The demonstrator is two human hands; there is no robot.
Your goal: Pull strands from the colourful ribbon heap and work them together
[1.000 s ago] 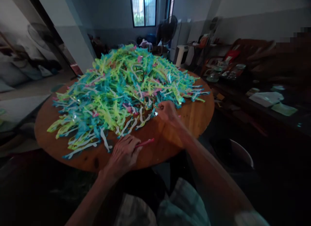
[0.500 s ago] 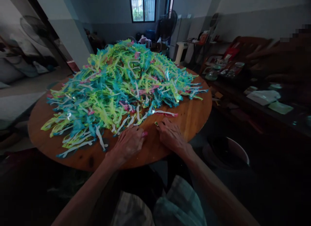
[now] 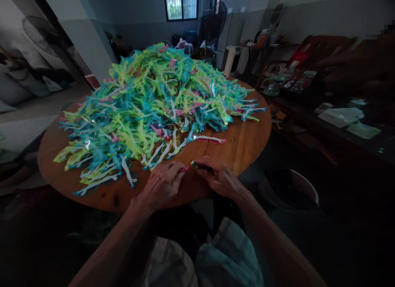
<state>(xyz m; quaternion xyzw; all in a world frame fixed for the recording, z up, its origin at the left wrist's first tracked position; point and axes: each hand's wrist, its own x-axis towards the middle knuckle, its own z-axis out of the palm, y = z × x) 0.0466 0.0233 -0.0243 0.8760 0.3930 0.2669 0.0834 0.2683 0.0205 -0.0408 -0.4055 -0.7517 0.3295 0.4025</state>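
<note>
A big heap of thin plastic strips [image 3: 148, 101], translucent yellow-green, blue and pink with white bands, covers much of the round wooden table [image 3: 243, 147]. My left hand [image 3: 163, 182] is closed at the table's near edge, with the end of a pink plastic strip [image 3: 184, 169] poking out between thumb and fingers. Just to its right, my right hand [image 3: 220, 178] is closed round a small slim dark object with a pale tip [image 3: 193, 163]; its kind is unclear. The two hands are a short gap apart. A single pink strip [image 3: 216, 141] lies beyond them.
A pail [image 3: 304, 184] stands on the floor at the right, below the table's edge. Further right, a dark low table holds glass jars [image 3: 305, 81] and pale papers [image 3: 341, 116]. Standing fans [image 3: 212, 23] and a wooden chair [image 3: 327, 48] are behind.
My right hand has lifted slightly and turned, showing more of the dark object. My left hand keeps the pink strip at nearly the same spot. The view has tilted down slightly.
</note>
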